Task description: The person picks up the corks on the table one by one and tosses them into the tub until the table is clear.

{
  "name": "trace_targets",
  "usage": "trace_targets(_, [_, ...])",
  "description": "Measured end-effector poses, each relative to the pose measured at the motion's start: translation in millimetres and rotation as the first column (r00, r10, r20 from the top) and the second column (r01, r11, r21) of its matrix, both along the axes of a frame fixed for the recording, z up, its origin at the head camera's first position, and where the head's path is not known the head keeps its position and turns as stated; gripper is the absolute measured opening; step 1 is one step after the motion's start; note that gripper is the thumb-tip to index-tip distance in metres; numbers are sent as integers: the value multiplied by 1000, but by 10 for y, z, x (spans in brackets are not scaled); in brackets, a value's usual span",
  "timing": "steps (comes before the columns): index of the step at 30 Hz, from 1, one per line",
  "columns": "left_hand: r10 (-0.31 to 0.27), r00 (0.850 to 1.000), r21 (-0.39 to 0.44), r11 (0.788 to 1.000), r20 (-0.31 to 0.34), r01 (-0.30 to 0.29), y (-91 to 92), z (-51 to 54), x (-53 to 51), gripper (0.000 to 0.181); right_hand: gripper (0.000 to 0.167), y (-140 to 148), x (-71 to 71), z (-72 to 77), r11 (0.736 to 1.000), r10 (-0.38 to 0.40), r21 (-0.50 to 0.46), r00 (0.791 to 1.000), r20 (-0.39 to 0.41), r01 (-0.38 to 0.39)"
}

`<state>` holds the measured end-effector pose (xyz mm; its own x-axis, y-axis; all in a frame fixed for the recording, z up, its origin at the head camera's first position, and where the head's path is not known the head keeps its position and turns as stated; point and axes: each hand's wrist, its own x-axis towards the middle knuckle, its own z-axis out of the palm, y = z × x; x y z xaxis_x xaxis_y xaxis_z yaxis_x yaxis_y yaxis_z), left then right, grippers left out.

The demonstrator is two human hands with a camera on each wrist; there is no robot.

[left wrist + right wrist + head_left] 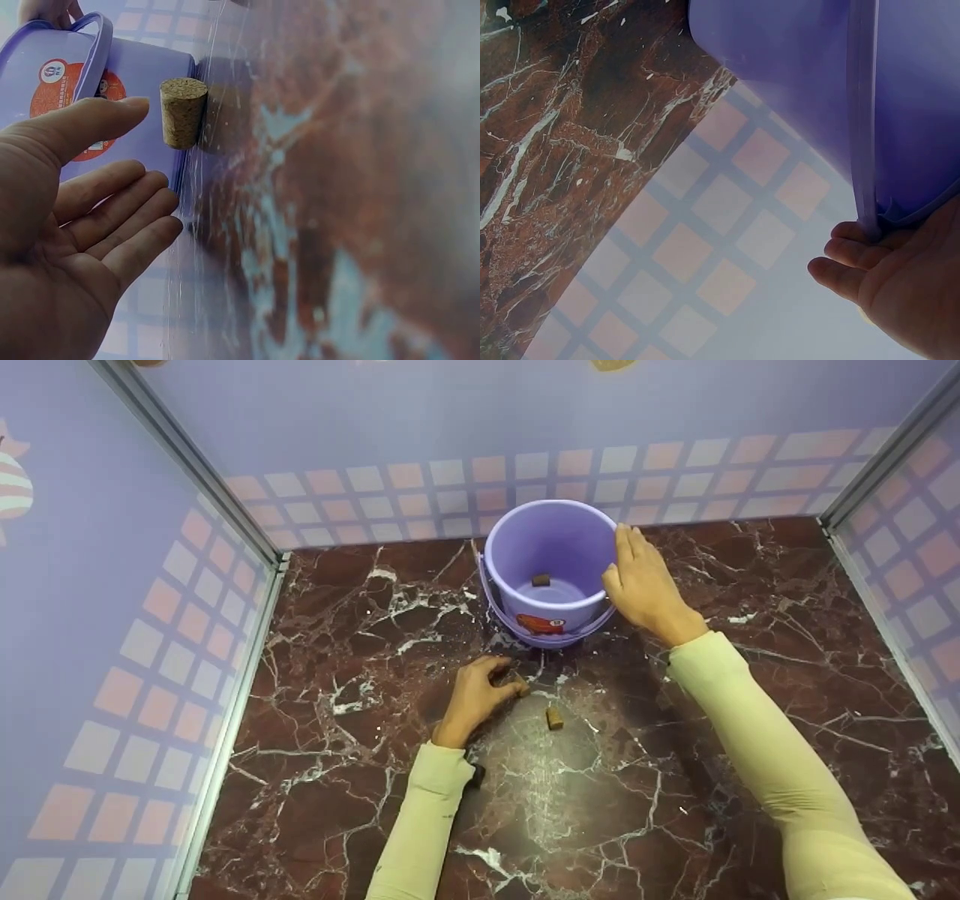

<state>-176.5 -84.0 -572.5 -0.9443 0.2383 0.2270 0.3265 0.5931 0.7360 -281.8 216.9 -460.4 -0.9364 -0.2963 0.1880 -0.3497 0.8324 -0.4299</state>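
Observation:
My left hand [474,695] hovers low over the marbled surface with its fingers spread loosely around a small brown cork [521,685]. In the left wrist view a cork [184,114] lies on its side just past the thumb tip, and a gap shows between them. To the right lies another cork [554,718]. Behind them stands an upright purple bucket [559,619] with one cork [541,580] inside at the bottom. My right hand [649,585] holds the bucket's right rim, close to where the handle [862,112] joins; its thumb is hidden in the right wrist view.
A purple wall [420,427] with pink and white squares rises close behind the bucket. Similar panels flank the dark marbled surface [360,660] on both sides. A small black object [477,777] shows beside the left cuff. The bucket's handle hangs down in front.

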Motion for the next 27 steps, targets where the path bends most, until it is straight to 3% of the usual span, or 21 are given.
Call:
trace_targets(16, [-27,1000,-32,999,-12,26,35,6,28,41,69,-13,-10,-6,1000,1,-2,1000,-19,-1])
trace_targets(27, [-88,996,-89,992,-2,88,86,45,53,41,71,-5,-18,0,1000,-6,-7,1000,2,6])
